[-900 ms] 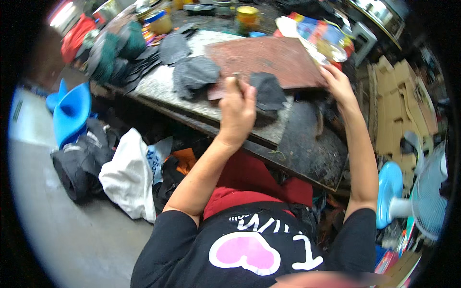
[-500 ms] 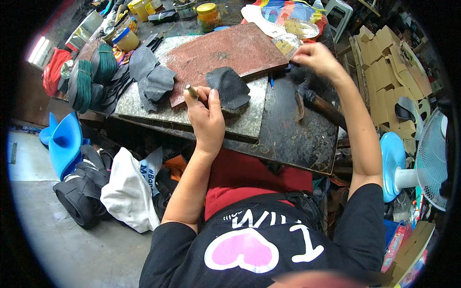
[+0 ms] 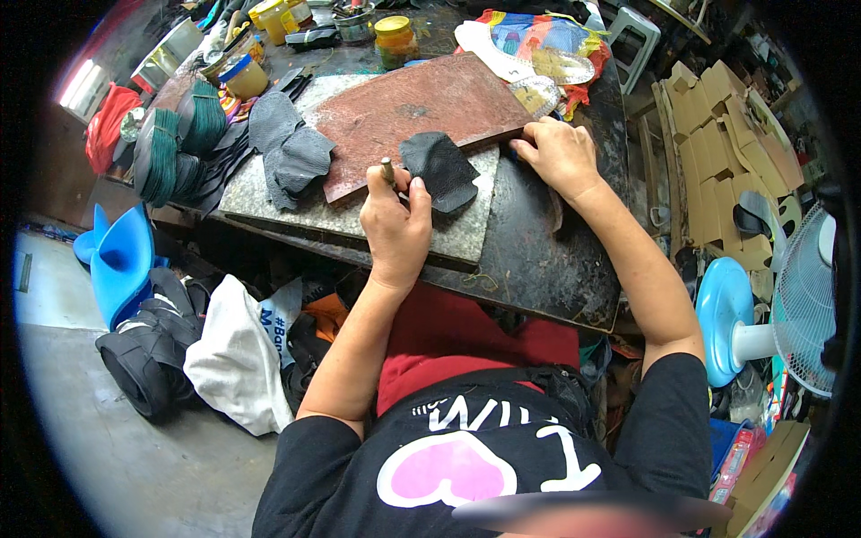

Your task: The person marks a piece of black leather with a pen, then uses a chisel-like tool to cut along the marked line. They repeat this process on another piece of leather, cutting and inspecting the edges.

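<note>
Fingers (image 3: 377,187) of the person's left hand (image 3: 395,229) are curled into a fist around a short metal rod (image 3: 387,168), whose brass-coloured end pokes up above the knuckles. Just beside that fist, a piece of black leather (image 3: 438,170) with a pebbled grain lies across the near edge of a red-brown board (image 3: 421,94) and overhangs a speckled, pale stone slab (image 3: 464,229) underneath.

The right hand (image 3: 558,160) is at the board's right end, fingers bent and thumb pointing left; whether it grips anything cannot be told.

More dark leather pieces (image 3: 293,161) overlap on the left part of the slab. All of this sits on a scuffed black workbench (image 3: 560,282). Toward its far side stand a yellow-lidded jar (image 3: 395,45) and a blue-lidded jar (image 3: 242,79); spools of dark green cord (image 3: 160,152) are at the left edge. White sole-shaped pieces (image 3: 484,43) lie at the far right, by a multicoloured bag (image 3: 538,34).

On the floor side, left, are a curled blue sheet (image 3: 123,269) and a white cloth (image 3: 235,359). To the right, a fan (image 3: 804,296) with a light-blue base lies near flattened cardboard (image 3: 717,161).
</note>
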### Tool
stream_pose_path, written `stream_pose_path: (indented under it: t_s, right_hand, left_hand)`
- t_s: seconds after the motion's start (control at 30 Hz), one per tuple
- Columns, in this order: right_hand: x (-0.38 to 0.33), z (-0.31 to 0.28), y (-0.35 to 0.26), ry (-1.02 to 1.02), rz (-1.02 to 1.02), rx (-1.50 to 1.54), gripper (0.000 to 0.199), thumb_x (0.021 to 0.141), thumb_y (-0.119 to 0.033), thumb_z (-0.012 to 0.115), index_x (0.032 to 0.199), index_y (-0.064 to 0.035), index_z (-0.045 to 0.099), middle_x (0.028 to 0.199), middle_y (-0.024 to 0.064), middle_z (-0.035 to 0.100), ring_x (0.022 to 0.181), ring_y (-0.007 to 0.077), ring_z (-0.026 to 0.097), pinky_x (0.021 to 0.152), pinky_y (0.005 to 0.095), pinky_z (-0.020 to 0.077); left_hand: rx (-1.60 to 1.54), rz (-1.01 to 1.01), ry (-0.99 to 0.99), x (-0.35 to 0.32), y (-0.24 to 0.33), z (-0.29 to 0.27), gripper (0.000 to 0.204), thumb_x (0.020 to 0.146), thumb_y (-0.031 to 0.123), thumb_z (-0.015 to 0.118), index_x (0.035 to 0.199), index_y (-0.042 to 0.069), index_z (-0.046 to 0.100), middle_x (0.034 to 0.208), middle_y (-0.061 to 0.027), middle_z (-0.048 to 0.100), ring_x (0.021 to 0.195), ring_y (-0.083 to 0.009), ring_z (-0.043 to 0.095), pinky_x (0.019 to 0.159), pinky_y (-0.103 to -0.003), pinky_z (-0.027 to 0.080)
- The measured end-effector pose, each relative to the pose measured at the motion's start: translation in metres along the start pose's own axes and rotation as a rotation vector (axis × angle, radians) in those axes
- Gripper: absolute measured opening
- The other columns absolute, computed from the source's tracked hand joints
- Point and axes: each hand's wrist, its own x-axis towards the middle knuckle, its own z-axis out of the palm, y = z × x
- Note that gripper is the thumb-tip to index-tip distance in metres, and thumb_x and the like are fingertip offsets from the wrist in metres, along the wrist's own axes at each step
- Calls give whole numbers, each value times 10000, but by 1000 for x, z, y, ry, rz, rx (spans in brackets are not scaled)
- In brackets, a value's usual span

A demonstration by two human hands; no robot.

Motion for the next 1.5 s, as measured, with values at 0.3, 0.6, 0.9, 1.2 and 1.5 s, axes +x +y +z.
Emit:
stream_pose_path:
  t_s: [0.3,0.6,0.9,1.2,1.5]
  right_hand:
    - [16,8,0,37,-77,-73,224,762,-266,731,846,-60,704,851,148,700,840,309,704,737,439,546]
    - [9,-34,87,-79,9,-209,257,768,-102,683,1020,-128,639,912,162,699,899,342,681,767,465,534]
    - [3,-47,135,-212,89,109,153,820,-109,515,936,-64,603,878,167,659,855,350,644,773,423,499]
    - [62,-3,175,131,457,179,565,827,-583,627,1047,-62,650,1004,182,705,982,357,666,857,442,497]
    - [100,46,188,368,428,781,262,808,-300,762,928,-70,730,851,11,704,747,106,579,706,292,459]
  left_hand:
    - [98,0,-8,1,0,5,185,917,40,589,1000,8,428,826,-172,584,747,-397,608,675,-450,479]
    - [77,3,-15,0,0,3,174,917,53,592,973,9,434,815,-162,573,730,-386,593,666,-452,467]
    - [86,15,-39,0,0,4,181,908,65,613,964,13,448,817,-152,565,728,-362,587,662,-444,460]
    - [121,53,-48,0,-1,5,193,892,53,625,988,17,462,793,-157,574,727,-381,588,661,-452,461]
    - [86,132,-128,3,-5,0,197,881,42,629,985,32,462,764,-160,575,710,-376,609,651,-435,473]
